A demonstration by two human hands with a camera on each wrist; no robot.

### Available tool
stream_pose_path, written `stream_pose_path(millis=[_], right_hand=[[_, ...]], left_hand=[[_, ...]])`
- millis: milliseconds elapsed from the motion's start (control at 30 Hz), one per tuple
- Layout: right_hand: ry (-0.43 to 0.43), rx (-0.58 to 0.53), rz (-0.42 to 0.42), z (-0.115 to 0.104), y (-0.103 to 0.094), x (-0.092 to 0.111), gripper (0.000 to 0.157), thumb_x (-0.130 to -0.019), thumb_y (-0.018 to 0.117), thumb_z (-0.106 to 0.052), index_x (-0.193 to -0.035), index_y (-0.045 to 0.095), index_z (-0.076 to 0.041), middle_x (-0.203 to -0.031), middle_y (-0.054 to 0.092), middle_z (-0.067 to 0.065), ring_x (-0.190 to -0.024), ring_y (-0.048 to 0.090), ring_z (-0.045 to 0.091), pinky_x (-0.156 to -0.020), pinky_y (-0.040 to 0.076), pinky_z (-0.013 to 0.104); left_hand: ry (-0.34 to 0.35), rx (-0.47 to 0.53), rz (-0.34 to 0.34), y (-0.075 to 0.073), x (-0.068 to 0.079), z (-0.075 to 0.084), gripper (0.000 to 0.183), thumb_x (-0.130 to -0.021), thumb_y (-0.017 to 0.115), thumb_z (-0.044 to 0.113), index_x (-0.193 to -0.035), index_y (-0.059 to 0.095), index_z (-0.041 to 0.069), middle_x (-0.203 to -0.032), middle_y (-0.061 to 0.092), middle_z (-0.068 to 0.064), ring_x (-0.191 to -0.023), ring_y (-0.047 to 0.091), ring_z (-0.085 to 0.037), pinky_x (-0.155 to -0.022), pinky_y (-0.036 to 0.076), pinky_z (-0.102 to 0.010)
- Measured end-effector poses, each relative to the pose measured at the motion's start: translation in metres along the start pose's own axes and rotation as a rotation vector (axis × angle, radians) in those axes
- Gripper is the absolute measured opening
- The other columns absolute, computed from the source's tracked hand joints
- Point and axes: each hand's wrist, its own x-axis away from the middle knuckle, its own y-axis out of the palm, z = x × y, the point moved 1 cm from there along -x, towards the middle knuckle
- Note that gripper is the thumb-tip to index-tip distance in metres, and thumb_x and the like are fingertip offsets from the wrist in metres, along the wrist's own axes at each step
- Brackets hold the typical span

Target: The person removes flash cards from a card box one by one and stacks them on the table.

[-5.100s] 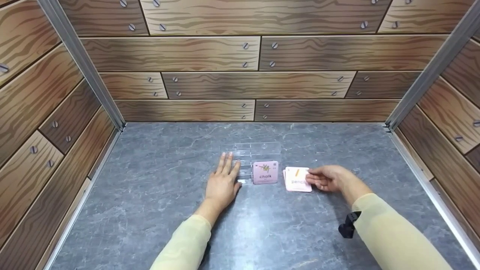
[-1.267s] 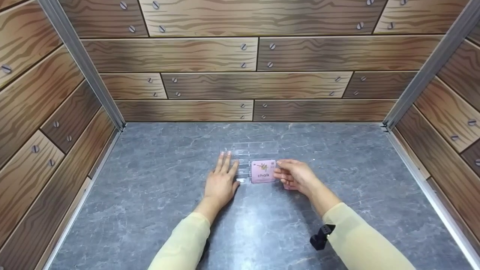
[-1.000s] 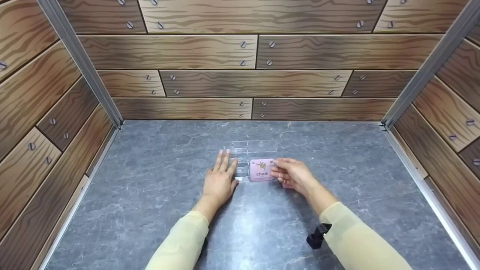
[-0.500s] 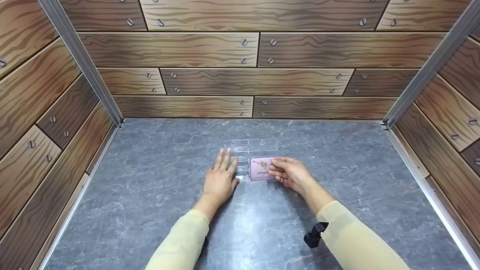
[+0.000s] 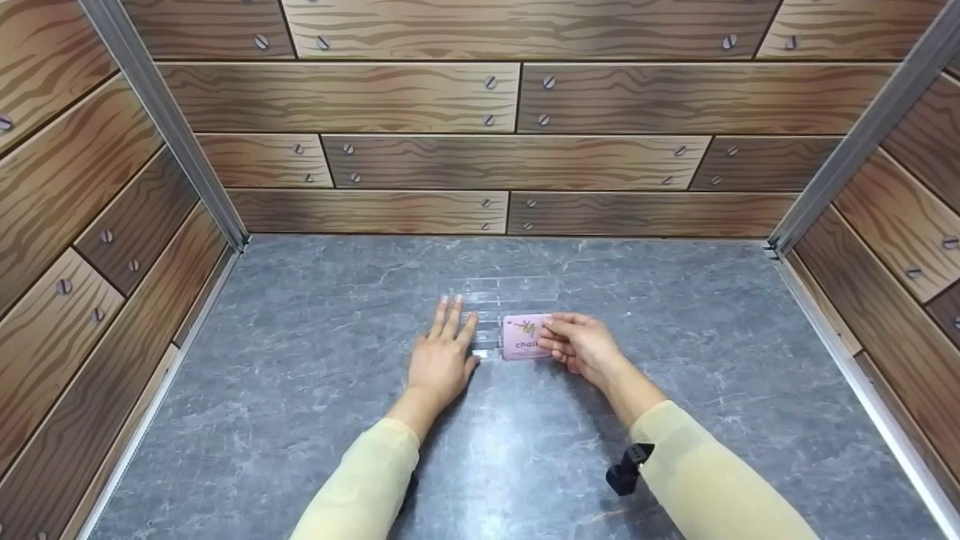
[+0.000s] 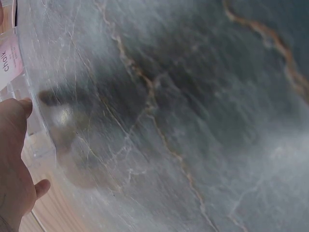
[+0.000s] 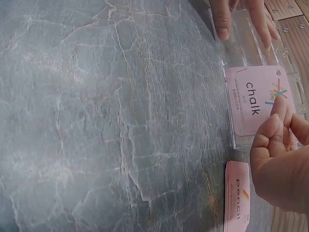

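A pink flashcard printed "chalk" [image 5: 521, 337] lies on the right part of a clear plastic rack [image 5: 529, 289]. My right hand [image 5: 589, 349] has its bent fingers at the card's right side, covering part of the picture. In the right wrist view, the curled fingers [image 7: 277, 128] overlap that card's edge. Spread out, my left hand [image 5: 439, 360] rests on the left of the rack, its fingers straight. The left wrist view shows its thumb [image 6: 24, 108] by the rack's edge and the chalk card [image 6: 9, 57] beyond.
A small stack of pink cards with "pencil" on top [image 7: 236, 195] lies beside the rack, mostly hidden under my right hand in the head view. The grey marbled tabletop [image 5: 300, 322] is bounded by wood-patterned walls [image 5: 420, 161] at back and sides.
My right hand has left the pencil card stack and moved left to the chalk card. In the last second its fingers slid a little further over that card. The left hand stays put.
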Motion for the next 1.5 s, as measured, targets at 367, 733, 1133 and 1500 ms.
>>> stream_pose_path(millis=[367, 733, 1133, 1500], right_hand=[[0.014, -0.010, 0.022, -0.0009, 0.0007, -0.0009, 0.027, -0.103, 0.068, -0.005, -0.128, 0.058, -0.001, -0.086, 0.080, 0.006, -0.070, 0.077, 0.012, -0.056, 0.058, 0.020], [0.017, 0.034, 0.047, -0.0009, 0.0016, -0.0023, 0.023, -0.103, 0.068, -0.007, -0.124, 0.058, -0.004, -0.085, 0.080, 0.003, -0.070, 0.076, 0.009, -0.053, 0.054, 0.018], [0.016, 0.026, 0.046, -0.0006, 0.0017, -0.0026, 0.018, -0.103, 0.067, -0.007, -0.119, 0.058, -0.004, -0.085, 0.080, 0.004, -0.070, 0.077, 0.009, -0.053, 0.055, 0.018], [0.013, 0.024, 0.041, 0.0002, -0.0003, -0.0023, 0.015, -0.104, 0.066, -0.006, -0.116, 0.058, -0.006, -0.085, 0.080, 0.004, -0.069, 0.076, 0.009, -0.052, 0.054, 0.017]], left_hand=[[0.009, 0.006, 0.012, -0.0004, -0.0002, -0.0003, 0.072, -0.100, 0.072, 0.042, -0.161, 0.047, 0.015, -0.174, 0.026, -0.015, -0.161, 0.020, -0.034, -0.103, 0.054, -0.056], [-0.003, -0.012, -0.010, -0.0011, -0.0003, -0.0001, 0.072, -0.101, 0.071, 0.043, -0.163, 0.045, 0.017, -0.174, 0.026, -0.013, -0.162, 0.019, -0.033, -0.105, 0.053, -0.055], [0.003, -0.008, 0.000, -0.0006, 0.0001, -0.0009, 0.072, -0.100, 0.071, 0.043, -0.162, 0.046, 0.017, -0.174, 0.027, -0.013, -0.162, 0.019, -0.033, -0.105, 0.053, -0.056], [0.006, -0.021, 0.014, 0.0000, 0.0006, -0.0006, 0.072, -0.100, 0.071, 0.044, -0.162, 0.047, 0.017, -0.173, 0.029, -0.014, -0.161, 0.020, -0.033, -0.103, 0.054, -0.054]])
